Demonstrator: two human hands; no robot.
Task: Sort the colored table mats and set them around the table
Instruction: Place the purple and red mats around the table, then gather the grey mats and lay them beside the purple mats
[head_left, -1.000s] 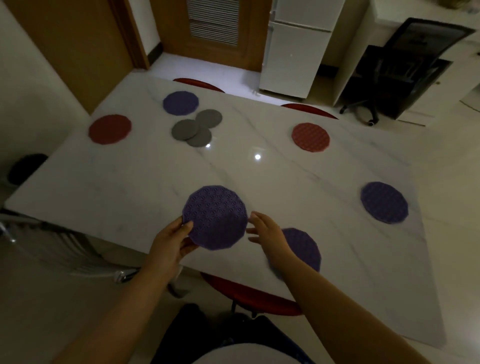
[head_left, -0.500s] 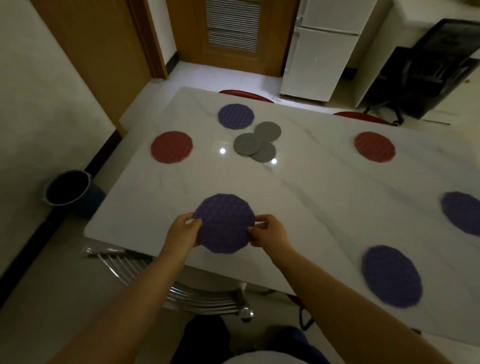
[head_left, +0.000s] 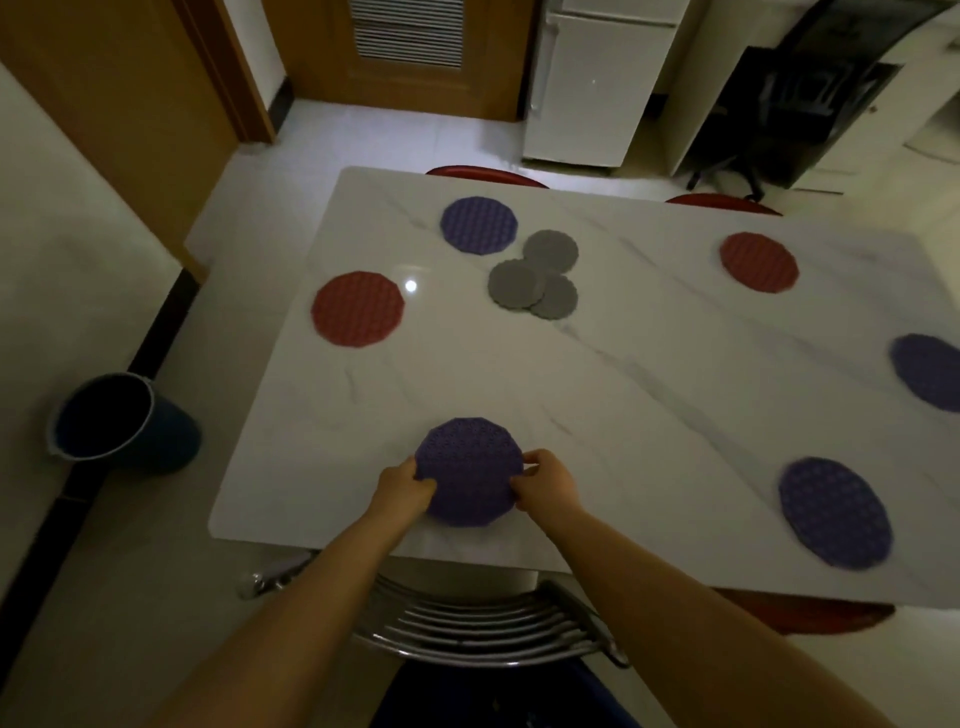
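Observation:
A round purple mat is near the front left edge of the white marble table. My left hand grips its left rim and my right hand grips its right rim. Other purple mats lie at the front right, the right edge and the far left. Red mats lie at the left and the far right. Three grey mats overlap in a cluster near the table's far middle.
A metal chair back is tucked under the table right in front of me. Red chair seats show past the far edge. A dark bucket stands on the floor at the left. A white fridge and a black office chair are behind.
I have stepped to the left along the table's front edge, carrying the purple mat in both hands. It is now lower, close to the tabletop near the front left corner.

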